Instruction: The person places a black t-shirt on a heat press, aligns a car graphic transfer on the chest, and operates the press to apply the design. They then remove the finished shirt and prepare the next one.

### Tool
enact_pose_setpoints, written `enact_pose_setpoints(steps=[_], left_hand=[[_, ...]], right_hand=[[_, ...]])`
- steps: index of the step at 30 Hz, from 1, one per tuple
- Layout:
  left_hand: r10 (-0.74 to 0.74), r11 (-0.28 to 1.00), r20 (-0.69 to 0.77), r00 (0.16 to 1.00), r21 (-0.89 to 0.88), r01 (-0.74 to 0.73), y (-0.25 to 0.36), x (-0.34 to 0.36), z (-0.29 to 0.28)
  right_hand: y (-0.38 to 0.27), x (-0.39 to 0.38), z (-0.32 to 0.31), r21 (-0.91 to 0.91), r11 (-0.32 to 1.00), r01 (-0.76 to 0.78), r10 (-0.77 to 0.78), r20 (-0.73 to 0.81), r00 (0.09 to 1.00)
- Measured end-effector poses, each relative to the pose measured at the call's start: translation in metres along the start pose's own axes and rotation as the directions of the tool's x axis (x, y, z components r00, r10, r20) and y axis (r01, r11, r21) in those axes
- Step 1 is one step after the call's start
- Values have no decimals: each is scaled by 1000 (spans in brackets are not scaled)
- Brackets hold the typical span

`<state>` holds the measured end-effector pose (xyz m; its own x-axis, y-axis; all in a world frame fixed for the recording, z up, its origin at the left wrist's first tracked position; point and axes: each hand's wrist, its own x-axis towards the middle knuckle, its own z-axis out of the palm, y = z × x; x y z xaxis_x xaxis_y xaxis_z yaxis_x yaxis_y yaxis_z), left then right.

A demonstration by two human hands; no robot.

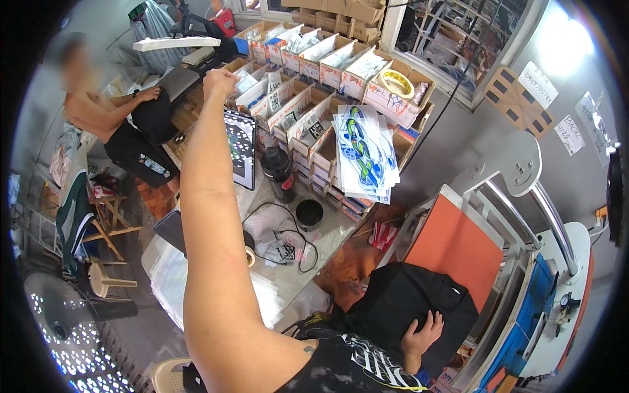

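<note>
My left arm stretches far across the table. My left hand (221,84) is at the left end of the rows of cardboard boxes (295,108), its fingers curled together; what they hold, if anything, is too small to make out. Small clear packets (246,81) fill the box beside it. On the right, my right hand (422,334) lies flat with fingers apart on a black T-shirt (409,298). That shirt is spread over the near part of an orange pad (452,242) on a press machine.
Printed sheets (363,154) hang over the boxes' front. A black flask (278,173), a black cup (309,214) and a cable (316,252) are on the table. The press's metal arm (553,226) rises at right. A person (98,111) works with black cloth at far left.
</note>
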<state>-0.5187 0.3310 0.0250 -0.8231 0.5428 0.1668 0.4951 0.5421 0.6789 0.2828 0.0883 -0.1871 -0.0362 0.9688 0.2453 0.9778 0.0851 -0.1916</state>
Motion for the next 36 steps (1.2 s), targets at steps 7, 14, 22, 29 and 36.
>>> enact_pose_setpoints(steps=[7, 14, 22, 29, 36], left_hand=[[191, 979, 90, 977, -92, -183, -16, -3, 5], [282, 959, 129, 951, -69, -275, -38, 15, 7], [184, 972, 129, 974, 121, -200, -15, 3, 11], [222, 925, 141, 965, 281, -254, -20, 17, 19], [272, 944, 156, 950, 148, -295, -14, 3, 19]], right_hand=[[-4, 1, -4, 2, 1000, -6, 6, 12, 1000], [0, 2, -2, 9, 1000, 9, -9, 22, 1000], [-5, 3, -4, 18, 1000, 2, -3, 16, 1000], [-5, 3, -4, 11, 1000, 2, -2, 18, 1000], [-7, 2, -7, 14, 1000, -3, 2, 18, 1000]])
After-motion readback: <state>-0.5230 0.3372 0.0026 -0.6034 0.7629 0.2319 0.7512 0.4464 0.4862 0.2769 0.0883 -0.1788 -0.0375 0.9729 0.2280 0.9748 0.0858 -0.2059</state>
